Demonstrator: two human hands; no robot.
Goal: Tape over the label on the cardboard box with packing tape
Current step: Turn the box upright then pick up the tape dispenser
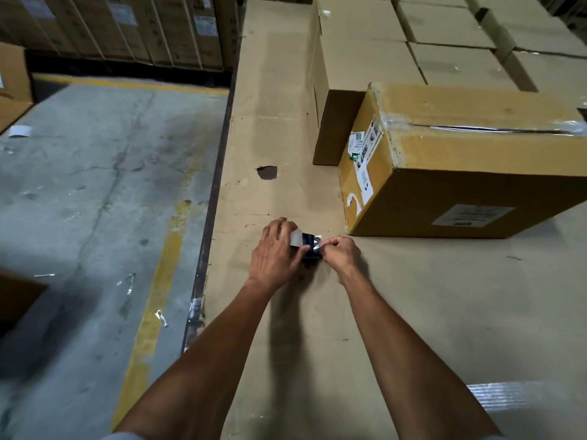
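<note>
The cardboard box [470, 160] lies on the cardboard-covered counter [286, 122], right of centre and beyond both hands, turned at an angle with its right part cut off by the frame edge. It is yellow-brown, with clear tape shining along its top seam and wrinkled at the near corner. Its left end carries several small white and green stickers, too small to read. The label [473, 215] is a pale rectangle on the near side face, its print blurred.

Near the counter's left edge, the left hand [276, 252] is clenched around a dark packing tape dispenser [309, 249], mostly hidden by fingers; a white strip lies over its top. The right hand [341, 250] pinches the clear tape end [317, 242] at the dispenser's right side. More plain boxes [365, 58] stand behind.
</note>
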